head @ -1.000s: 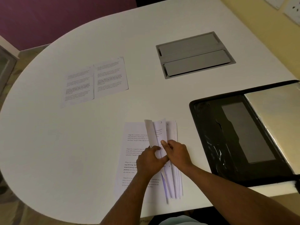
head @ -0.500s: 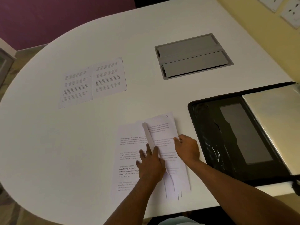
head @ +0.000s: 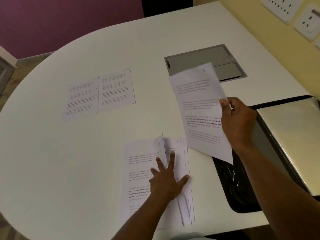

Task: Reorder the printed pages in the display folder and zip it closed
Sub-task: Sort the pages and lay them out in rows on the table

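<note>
White rounded table (head: 86, 161), purple wall (head: 69, 19), yellow wall (head: 251, 19)

Table (head: 86, 170): smooth matt white surface. Printed pages (head: 147, 170): thin matt white paper. Folder (head: 230, 187): black, with glossy crinkled plastic sleeves. Floor box (head: 225, 54) in tabletop: matt grey, metal-like finish.

A white desk (head: 86, 170) with a rounded left end fills the view. Set flush into its top toward the far right is a grey cable hatch (head: 199, 56) with two flaps. Behind the desk, a purple wall (head: 69, 23); on the right, a yellow wall (head: 251, 23) carrying white socket plates (head: 282, 7). Floor shows at the far left edge.
</note>
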`<action>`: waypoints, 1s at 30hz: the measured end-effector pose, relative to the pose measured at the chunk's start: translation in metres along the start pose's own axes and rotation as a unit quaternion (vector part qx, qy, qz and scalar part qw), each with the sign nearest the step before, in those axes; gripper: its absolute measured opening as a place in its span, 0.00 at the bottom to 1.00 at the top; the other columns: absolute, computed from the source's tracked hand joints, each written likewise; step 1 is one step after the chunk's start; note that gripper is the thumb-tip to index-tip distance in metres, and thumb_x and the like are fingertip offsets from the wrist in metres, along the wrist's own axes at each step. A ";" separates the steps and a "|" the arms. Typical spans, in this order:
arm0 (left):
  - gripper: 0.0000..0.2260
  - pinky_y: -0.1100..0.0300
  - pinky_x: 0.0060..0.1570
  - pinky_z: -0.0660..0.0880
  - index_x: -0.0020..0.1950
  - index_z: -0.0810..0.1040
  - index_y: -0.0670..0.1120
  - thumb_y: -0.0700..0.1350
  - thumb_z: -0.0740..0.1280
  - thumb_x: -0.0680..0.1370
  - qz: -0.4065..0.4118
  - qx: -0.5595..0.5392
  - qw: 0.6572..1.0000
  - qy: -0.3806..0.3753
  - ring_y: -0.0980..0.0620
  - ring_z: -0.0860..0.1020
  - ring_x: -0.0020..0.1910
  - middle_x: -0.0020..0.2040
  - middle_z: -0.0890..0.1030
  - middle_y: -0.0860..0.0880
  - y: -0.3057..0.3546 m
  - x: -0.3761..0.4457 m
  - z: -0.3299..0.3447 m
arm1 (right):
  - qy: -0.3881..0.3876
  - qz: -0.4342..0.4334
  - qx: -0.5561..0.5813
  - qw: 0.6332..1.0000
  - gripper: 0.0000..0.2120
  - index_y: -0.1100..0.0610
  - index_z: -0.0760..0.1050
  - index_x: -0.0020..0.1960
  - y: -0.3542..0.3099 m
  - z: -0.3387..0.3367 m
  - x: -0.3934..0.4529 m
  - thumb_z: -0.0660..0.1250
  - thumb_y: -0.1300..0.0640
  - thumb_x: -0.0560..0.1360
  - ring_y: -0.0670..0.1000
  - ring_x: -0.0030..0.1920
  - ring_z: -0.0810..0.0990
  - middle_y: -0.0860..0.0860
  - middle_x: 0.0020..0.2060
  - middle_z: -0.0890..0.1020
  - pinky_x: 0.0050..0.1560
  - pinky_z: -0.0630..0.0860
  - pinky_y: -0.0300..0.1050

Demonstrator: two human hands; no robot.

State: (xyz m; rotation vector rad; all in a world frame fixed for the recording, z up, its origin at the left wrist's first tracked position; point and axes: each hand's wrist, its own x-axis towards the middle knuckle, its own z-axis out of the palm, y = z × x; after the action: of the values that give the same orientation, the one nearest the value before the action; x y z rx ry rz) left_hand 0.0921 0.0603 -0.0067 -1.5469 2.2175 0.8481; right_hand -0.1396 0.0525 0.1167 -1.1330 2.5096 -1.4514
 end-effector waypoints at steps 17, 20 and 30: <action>0.19 0.46 0.65 0.72 0.69 0.72 0.53 0.57 0.61 0.80 -0.049 -0.644 0.754 0.119 0.51 0.75 0.64 0.66 0.76 0.52 -0.012 0.129 -0.186 | -0.143 0.217 0.237 0.936 0.14 0.64 0.78 0.41 -0.023 0.123 0.144 0.68 0.53 0.78 0.52 0.35 0.76 0.58 0.37 0.82 0.35 0.75 0.46; 0.09 0.50 0.56 0.76 0.53 0.81 0.49 0.51 0.66 0.78 -0.063 -0.594 0.793 0.120 0.47 0.80 0.55 0.54 0.83 0.50 -0.019 0.160 -0.214 | -0.172 0.235 0.229 0.929 0.16 0.69 0.78 0.48 -0.020 0.162 0.166 0.69 0.53 0.77 0.54 0.39 0.77 0.66 0.46 0.83 0.43 0.79 0.53; 0.08 0.60 0.38 0.72 0.36 0.79 0.45 0.43 0.68 0.76 -0.121 -0.497 0.832 0.213 0.52 0.76 0.37 0.37 0.81 0.50 -0.037 0.271 -0.238 | -0.209 0.231 0.178 0.934 0.06 0.54 0.79 0.39 0.000 0.284 0.230 0.74 0.57 0.73 0.52 0.38 0.83 0.54 0.41 0.85 0.46 0.82 0.49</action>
State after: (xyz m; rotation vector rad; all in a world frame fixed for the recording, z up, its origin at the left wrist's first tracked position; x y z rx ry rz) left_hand 0.0449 -0.2987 0.0169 -2.6097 1.7764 1.9041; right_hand -0.2058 -0.2964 0.0285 -0.6428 1.9401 -1.2915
